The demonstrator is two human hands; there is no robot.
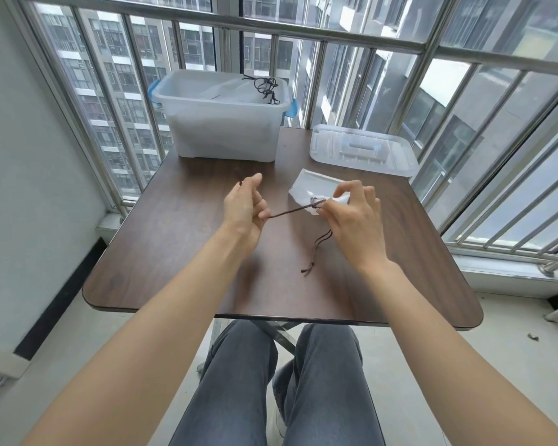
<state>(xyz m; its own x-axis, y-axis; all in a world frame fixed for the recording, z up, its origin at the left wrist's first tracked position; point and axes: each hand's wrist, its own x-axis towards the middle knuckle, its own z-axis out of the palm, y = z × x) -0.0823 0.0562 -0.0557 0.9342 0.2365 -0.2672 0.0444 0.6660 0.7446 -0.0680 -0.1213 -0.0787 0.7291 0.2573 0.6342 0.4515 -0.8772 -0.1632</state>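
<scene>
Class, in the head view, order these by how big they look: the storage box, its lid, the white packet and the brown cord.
1. storage box
2. lid
3. white packet, nearer the camera yet smaller
4. brown cord: long but thin, least area

The table has a dark wood-grain top, smooth with a soft sheen. At its far edge, the box and lid are frosted translucent plastic. Over its middle, the cord is matt brown braid and the pouch is crinkled white film. Beyond the table, the railing is brushed metal.
</scene>
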